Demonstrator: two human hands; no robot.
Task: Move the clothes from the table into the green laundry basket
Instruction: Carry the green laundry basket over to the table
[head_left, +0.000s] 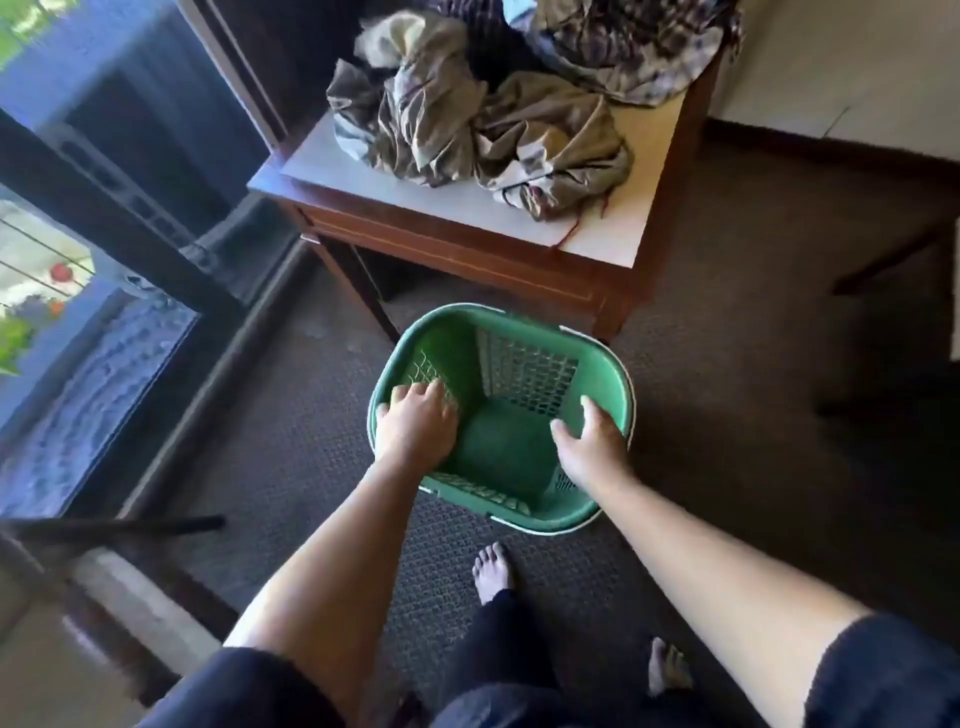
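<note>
Basket: a green perforated plastic laundry basket (524, 374) stands empty on the dark carpet at centre frame, just in front of the counter.
Clothes: a crumpled heap of grey-brown patterned clothes (483, 124) lies on the pale-topped wooden counter (597, 234) in the upper middle of the frame; none are in the basket yet.
Left hand: the left hand (415, 423) rests over the basket's left rim, fingers (415, 395) curled down onto it.
Right hand: the right hand (592, 441) is at the right rim, fingers spread apart; whether they grip the rim, I cannot tell.
Feet: bare feet show near the bottom centre, close behind the basket.
Risk: the light basket could tip or slide if clothes are dropped off-centre; a trailing sleeve could snag the counter edge and drag others to the floor.
</note>
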